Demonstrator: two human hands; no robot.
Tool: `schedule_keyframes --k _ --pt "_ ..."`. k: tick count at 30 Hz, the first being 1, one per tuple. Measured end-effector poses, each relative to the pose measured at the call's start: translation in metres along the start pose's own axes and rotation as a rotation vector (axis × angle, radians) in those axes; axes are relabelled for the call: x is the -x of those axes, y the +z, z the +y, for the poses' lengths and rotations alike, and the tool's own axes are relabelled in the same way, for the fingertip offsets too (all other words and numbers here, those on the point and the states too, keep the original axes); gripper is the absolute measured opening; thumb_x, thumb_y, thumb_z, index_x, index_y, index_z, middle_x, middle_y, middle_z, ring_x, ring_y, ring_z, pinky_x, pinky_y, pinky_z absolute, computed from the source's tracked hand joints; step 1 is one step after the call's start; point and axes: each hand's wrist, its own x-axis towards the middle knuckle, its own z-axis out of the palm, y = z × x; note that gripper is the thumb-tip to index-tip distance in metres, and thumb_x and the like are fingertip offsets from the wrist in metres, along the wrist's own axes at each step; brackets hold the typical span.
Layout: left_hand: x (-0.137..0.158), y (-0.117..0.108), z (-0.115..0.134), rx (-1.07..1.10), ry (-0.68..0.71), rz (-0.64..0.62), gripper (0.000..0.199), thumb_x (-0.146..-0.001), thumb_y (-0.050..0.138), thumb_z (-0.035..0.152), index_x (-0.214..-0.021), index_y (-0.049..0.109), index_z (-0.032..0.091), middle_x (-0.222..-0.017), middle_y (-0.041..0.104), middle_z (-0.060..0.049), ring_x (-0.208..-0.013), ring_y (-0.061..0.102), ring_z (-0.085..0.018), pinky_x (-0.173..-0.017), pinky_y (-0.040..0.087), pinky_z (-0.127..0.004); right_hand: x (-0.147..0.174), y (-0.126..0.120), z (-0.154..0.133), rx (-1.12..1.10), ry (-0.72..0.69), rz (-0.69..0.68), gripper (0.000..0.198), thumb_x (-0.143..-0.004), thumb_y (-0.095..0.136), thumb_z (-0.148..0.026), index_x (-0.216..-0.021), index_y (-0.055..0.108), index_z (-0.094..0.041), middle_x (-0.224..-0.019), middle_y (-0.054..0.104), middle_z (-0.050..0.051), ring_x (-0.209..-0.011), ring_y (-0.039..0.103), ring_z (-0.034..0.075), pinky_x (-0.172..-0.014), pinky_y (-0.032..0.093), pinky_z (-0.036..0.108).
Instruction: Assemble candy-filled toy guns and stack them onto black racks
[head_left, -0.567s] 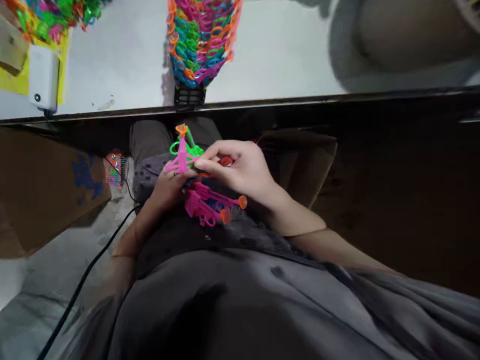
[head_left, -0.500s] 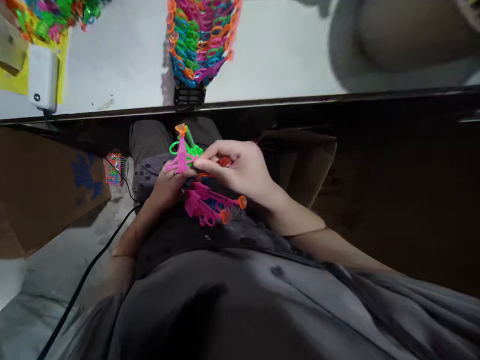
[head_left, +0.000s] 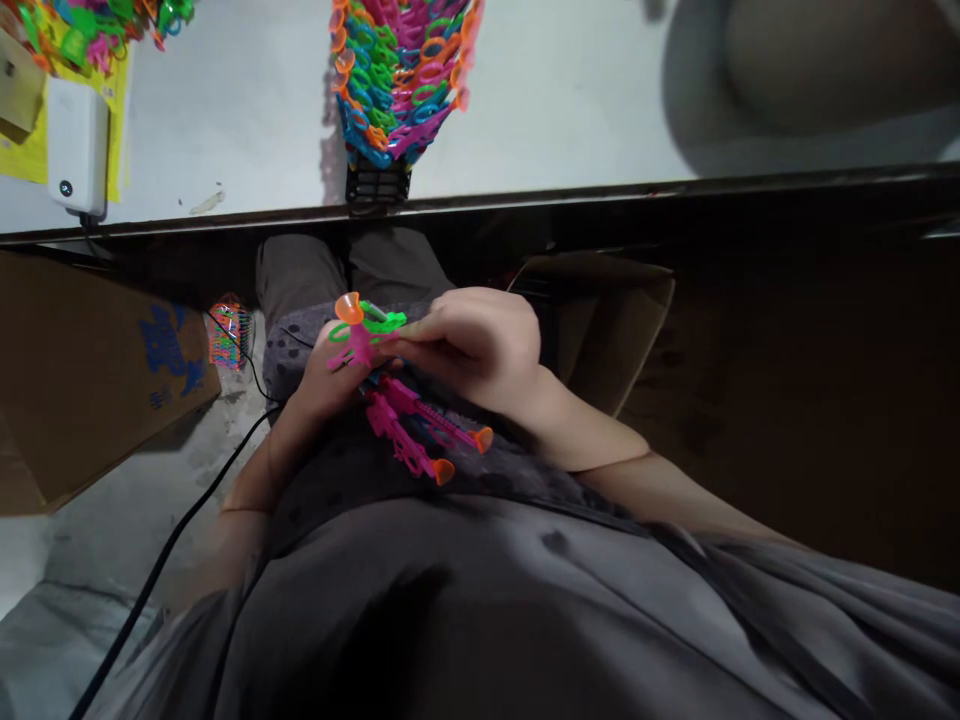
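Over my lap, my left hand is closed around a bunch of small plastic toy dart guns. From its upper side stick out a pink toy gun with an orange suction-cup tip and a green toy gun. Below the hand hang pink toy guns, their orange cups pointing down and to the right. My right hand meets the bunch from the right, thumb and forefinger pinched at the edge of the upper pink gun. Its other fingers are curled, and the palm is hidden.
Across the white table, a black rack carries rows of colourful toy guns. A white box-shaped device with a cable and a loose pile of pieces lie left. Cardboard boxes stand at left and right.
The upper pink gun has tipped, its orange cup now lower and turned more toward me. My right hand has turned, hiding the red spot at its fingers. The lower guns swung slightly downward.
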Motion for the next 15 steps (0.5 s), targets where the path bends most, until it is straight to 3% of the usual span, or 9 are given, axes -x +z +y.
schedule_keyframes --k 5,10,12,15 --pt "0.001 -0.003 0.001 -0.08 0.107 -0.015 0.025 -0.084 0.053 0.038 -0.09 0.068 0.019 -0.082 0.07 -0.004 -0.085 0.064 -0.019 -0.08 0.05 -0.032 -0.002 -0.003 0.0 0.142 -0.006 -0.066 0.03 -0.088 0.054 -0.039 -0.072 0.067 -0.018 -0.055 0.053 -0.001 -0.056 0.048 0.011 -0.056 0.034 0.027" --pt "-0.001 -0.004 -0.005 -0.162 0.421 0.01 0.021 -0.085 0.053 0.033 -0.081 0.068 0.019 -0.08 0.07 -0.004 -0.088 0.064 -0.018 -0.084 0.047 -0.033 -0.007 -0.007 0.0 -0.043 -0.06 0.01 0.02 -0.088 0.055 -0.029 -0.077 0.064 -0.016 -0.057 0.054 -0.002 -0.054 0.048 0.008 -0.054 0.037 0.023" --pt "-0.002 -0.006 -0.004 -0.157 0.436 -0.021 0.021 -0.086 0.052 0.032 -0.081 0.068 0.019 -0.077 0.07 -0.004 -0.081 0.063 -0.016 -0.079 0.048 -0.03 -0.009 -0.01 0.002 -0.062 -0.028 -0.029 0.02 -0.09 0.052 -0.031 -0.079 0.063 -0.018 -0.06 0.057 -0.001 -0.057 0.05 0.009 -0.056 0.039 0.024" --pt "-0.005 -0.011 0.003 -0.072 0.324 -0.108 0.026 -0.085 0.052 0.038 -0.082 0.067 0.017 -0.081 0.068 -0.006 -0.079 0.061 -0.017 -0.075 0.048 -0.029 -0.011 -0.015 0.006 -0.044 0.017 -0.113 0.025 -0.091 0.048 -0.036 -0.08 0.063 -0.02 -0.066 0.059 0.0 -0.064 0.053 0.011 -0.062 0.041 0.027"
